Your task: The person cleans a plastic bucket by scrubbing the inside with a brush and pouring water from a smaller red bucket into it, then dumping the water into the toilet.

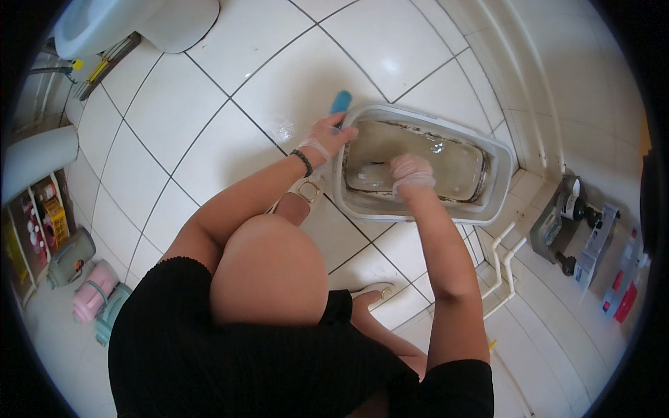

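Before me on the floor lies a long grey-white plastic tub (502,172), its inside stained with dark grime along the edges of a murky, wet-looking bottom. My left hand (325,138), in a thin clear glove, grips the tub's left rim with the thumb over the edge. Right beside its fingers is a blue handle (342,102) with a dark neck; whether the fingers touch it is unclear. My right hand (413,171), also gloved, is curled inside the tub. A pale, shiny patch with a small dark piece shows left of that fist; I cannot tell whether the fist holds anything.
White floor tiles (198,136) with dark joints surround the tub. At right are white wall pipes (504,261) and a wall rack (554,224) with a dark bottle. A shelf (39,224) and several jugs (94,292) stand left. A white ceramic pedestal (180,26) is at upper left.
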`<state>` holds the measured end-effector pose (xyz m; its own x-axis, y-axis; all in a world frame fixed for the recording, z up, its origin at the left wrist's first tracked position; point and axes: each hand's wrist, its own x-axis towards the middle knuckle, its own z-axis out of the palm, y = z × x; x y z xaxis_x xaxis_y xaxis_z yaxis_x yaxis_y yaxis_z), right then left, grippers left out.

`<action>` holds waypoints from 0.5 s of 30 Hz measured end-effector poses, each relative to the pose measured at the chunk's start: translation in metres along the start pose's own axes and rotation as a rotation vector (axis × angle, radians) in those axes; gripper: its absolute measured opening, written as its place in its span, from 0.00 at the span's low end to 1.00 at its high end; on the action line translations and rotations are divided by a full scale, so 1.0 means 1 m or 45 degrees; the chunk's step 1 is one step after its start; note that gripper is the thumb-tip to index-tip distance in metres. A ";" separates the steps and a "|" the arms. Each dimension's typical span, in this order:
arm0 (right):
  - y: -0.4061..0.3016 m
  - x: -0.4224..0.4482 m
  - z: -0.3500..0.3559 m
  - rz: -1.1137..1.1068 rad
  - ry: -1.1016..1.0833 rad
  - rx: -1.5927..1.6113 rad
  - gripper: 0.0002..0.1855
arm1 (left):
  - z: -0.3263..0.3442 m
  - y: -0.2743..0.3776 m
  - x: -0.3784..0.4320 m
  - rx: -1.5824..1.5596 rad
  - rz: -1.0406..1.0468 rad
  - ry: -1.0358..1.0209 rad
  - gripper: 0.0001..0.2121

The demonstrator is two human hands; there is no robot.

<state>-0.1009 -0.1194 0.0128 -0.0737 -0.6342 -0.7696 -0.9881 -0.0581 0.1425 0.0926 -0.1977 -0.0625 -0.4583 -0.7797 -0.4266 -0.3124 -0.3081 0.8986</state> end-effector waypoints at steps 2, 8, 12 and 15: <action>0.012 -0.001 0.000 0.100 0.089 0.080 0.10 | -0.001 -0.006 0.001 0.033 0.013 0.019 0.24; -0.009 -0.018 -0.001 -0.090 -0.032 -0.019 0.09 | -0.005 -0.006 -0.002 -0.102 -0.080 -0.063 0.24; 0.040 -0.023 0.005 0.091 -0.180 -0.153 0.11 | -0.003 0.015 -0.005 0.079 -0.026 -0.051 0.22; 0.032 -0.025 -0.001 0.079 -0.179 -0.140 0.11 | -0.002 -0.013 0.003 -0.227 -0.113 -0.016 0.28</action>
<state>-0.1307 -0.1060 0.0368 -0.1595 -0.5260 -0.8354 -0.9609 -0.1113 0.2536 0.0975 -0.1971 -0.0752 -0.4464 -0.7386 -0.5051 -0.2001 -0.4678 0.8609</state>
